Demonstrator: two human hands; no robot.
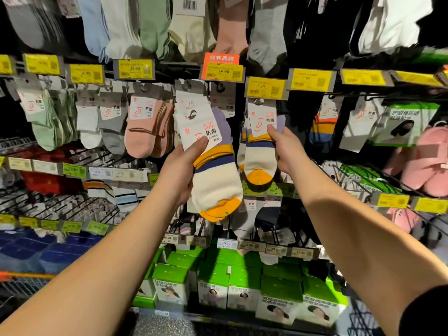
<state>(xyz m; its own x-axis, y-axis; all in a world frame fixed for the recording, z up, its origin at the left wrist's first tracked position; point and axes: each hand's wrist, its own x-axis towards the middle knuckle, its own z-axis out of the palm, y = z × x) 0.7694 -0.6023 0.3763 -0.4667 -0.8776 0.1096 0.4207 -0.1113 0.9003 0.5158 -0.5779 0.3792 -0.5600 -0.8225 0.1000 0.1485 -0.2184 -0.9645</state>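
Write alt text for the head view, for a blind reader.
At a shop's sock rack, the left hand grips a pack of cream, yellow and blue socks, while the right hand pinches a matching pack below a yellow price tag. Green boxes sit beneath.

left grip (184, 166): raised, fingers curled | right grip (283, 149): raised, thumb pinching
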